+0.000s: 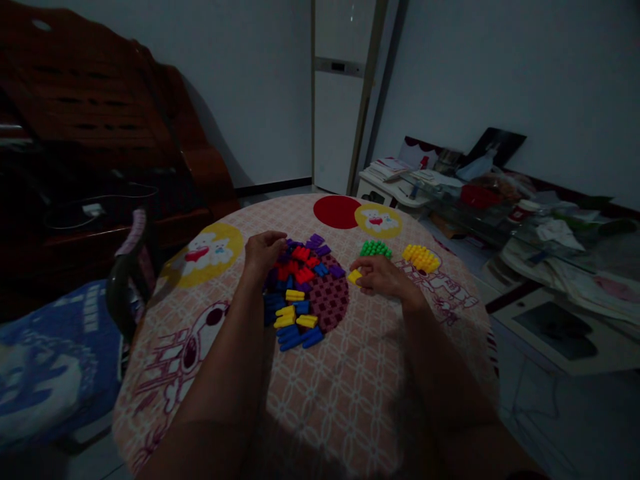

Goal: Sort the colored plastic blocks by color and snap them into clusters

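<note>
A heap of red, blue, yellow and purple plastic blocks [300,293] lies in the middle of a round table [350,407] under a patterned cloth. My left hand [263,252] rests curled at the heap's far left edge, fingers bent over purple and red pieces. My right hand [383,275] lies to the right of the heap, fingers pinched on a small yellow block [355,276]. Just beyond that hand sit a cluster of green blocks [375,249] and a cluster of yellow blocks [421,257].
A dark chair back [127,273] stands at the table's left edge, with a blue cushion [50,360] beyond. A wooden sofa [100,133] fills the back left. A low glass table [500,200] cluttered with papers and packets stands at right. The room is dim.
</note>
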The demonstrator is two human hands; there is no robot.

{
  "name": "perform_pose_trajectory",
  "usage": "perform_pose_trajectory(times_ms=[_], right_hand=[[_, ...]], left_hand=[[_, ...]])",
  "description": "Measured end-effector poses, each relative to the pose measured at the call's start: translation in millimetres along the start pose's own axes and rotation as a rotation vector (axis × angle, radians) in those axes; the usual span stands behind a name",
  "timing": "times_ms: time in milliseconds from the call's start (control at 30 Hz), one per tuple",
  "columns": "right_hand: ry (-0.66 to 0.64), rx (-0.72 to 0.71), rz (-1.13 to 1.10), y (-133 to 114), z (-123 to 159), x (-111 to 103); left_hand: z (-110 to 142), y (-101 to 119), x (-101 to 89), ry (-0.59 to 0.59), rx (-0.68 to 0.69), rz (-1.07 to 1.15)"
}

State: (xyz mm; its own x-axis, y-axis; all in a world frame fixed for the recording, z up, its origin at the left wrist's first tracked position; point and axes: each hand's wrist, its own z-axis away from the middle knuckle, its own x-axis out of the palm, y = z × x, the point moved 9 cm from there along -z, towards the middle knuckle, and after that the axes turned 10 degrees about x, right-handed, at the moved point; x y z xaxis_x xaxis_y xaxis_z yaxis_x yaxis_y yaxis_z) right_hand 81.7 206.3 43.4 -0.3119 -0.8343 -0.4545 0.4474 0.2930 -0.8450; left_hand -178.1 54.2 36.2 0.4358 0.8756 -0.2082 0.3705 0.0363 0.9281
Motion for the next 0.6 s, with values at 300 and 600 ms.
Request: perform_pose_trajectory(times_ms=[300,600], right_hand=[[0.601,0.082,0.116,31,15,-99],[1.073,0.135,0.563,51,43,-165]], left_hand=[[1,0,0.6,0.000,0.008,0.033],[1,0,5.8,-0.007,-0.009,0.038]])
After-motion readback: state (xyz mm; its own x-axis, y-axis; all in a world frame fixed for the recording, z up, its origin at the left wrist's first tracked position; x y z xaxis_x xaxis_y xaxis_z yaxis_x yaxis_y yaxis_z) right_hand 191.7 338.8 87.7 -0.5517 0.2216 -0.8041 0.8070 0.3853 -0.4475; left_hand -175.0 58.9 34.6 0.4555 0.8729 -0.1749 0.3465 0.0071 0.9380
